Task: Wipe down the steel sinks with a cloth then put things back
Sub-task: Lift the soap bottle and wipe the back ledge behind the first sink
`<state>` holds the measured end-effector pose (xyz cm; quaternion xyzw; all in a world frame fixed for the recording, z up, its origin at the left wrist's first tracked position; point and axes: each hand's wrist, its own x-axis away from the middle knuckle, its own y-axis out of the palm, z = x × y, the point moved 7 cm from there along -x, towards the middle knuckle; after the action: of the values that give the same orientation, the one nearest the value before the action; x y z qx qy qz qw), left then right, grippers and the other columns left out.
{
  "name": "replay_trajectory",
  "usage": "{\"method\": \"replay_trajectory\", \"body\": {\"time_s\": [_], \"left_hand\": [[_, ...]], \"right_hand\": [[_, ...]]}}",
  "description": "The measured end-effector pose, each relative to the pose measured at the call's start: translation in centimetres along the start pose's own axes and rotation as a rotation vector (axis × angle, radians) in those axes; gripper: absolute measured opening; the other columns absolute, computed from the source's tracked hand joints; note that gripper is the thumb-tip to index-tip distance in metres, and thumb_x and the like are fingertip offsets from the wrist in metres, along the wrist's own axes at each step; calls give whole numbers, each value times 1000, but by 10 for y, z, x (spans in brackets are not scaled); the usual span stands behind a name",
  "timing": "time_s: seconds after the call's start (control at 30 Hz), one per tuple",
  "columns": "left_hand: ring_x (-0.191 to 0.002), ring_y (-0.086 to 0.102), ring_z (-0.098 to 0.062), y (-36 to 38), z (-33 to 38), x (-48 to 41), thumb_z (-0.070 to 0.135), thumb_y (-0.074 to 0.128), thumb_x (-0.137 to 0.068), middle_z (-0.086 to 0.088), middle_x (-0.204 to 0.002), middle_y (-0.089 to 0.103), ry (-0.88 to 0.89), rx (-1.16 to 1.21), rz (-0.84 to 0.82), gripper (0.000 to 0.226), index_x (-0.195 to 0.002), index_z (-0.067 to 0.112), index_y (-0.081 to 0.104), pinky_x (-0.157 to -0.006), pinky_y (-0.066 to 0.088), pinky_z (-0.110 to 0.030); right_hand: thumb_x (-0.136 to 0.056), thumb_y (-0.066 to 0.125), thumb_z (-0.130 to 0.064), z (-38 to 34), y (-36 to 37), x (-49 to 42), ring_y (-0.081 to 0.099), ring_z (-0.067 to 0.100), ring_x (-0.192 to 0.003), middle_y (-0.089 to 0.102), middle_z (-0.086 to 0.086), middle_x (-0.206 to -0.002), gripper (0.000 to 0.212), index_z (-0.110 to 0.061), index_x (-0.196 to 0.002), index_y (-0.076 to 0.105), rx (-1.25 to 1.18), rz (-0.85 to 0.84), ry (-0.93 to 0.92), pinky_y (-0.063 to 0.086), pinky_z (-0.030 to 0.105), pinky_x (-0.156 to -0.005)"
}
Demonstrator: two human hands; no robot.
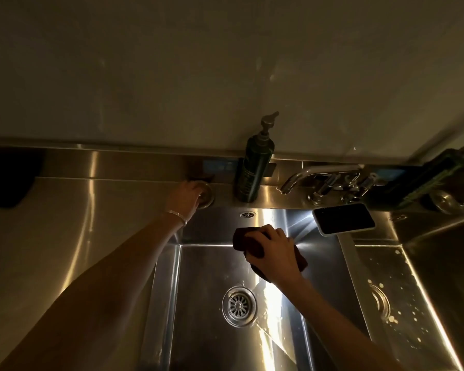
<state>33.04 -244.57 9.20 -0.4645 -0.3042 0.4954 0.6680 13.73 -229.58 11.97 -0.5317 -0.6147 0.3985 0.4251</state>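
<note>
Right hand [275, 253] curled round a dark cloth [245, 242], low against the back wall of the sink [204, 277], left hand [185, 196] over a round disc [207, 196] on the ledge [273, 197], grip unclear, phone [343, 218] on the rim.

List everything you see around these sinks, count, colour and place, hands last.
steel sink basins: 2, silver, middle and right
round drain strainer: 1, silver, middle basin floor
dark green pump bottles: 2, back ledge, centre and far right
steel tap: 1, silver, back ledge
black-screened phone: 1, rim between basins
round steel fitting: 1, under left hand
dark cloth: 1, brownish, in right hand
metal bracelet: 1, left wrist
left hand: on the fitting
right hand: grips the cloth
</note>
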Motion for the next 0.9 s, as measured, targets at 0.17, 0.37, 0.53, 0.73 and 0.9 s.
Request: {"method": "replay_trajectory", "body": {"time_s": [0.17, 0.37, 0.53, 0.73, 0.9], "left_hand": [[-99, 58, -40, 0, -11, -7, 4, 65, -82, -21, -112, 64, 87, 4, 45, 23, -104, 5, 69, -88, 45, -42], [-96, 62, -37, -27, -15, 15, 11, 69, -81, -21, -107, 65, 243, -76, 13, 21, -100, 2, 70, -85, 50, -39], [-69, 67, -35, -72, -44, 61, 8, 89, -54, -16, -79, 70, 299, -203, 89, 26, -74, 3, 73, -62, 55, -37], [-77, 65, -39, -94, -102, 79, 6, 82, -65, -19, -86, 69, 117, -191, 113, 19, -82, 2, 73, -68, 53, -44], [-80, 64, -39, -91, -116, 85, 2, 78, -68, -21, -86, 68, 52, -161, 113, 18, -86, 0, 73, -72, 53, -46]], "right_hand": [[-83, 62, -39, -24, 9, -24, 47, 27, -114, 52, -1, -129, 42, -29, -124, 57, 31, 17, 27, 35, 37, -92], [-84, 61, -38, -50, 10, -57, 48, 28, -115, 53, 2, -126, 41, -27, -123, 58, -7, 76, 59, 39, 41, -94], [-88, 57, -39, -75, 20, -104, 44, 30, -119, 48, 4, -132, 40, -26, -126, 54, 55, 101, 67, 38, 44, -99], [-92, 52, -38, -107, 49, -167, 39, 37, -122, 41, 6, -135, 40, -30, -131, 48, 93, 80, 176, 33, 54, -97], [-90, 54, -40, -149, 82, -156, 43, 40, -117, 45, 5, -134, 42, -31, -131, 48, 209, 23, -84, 32, 54, -97]]}}
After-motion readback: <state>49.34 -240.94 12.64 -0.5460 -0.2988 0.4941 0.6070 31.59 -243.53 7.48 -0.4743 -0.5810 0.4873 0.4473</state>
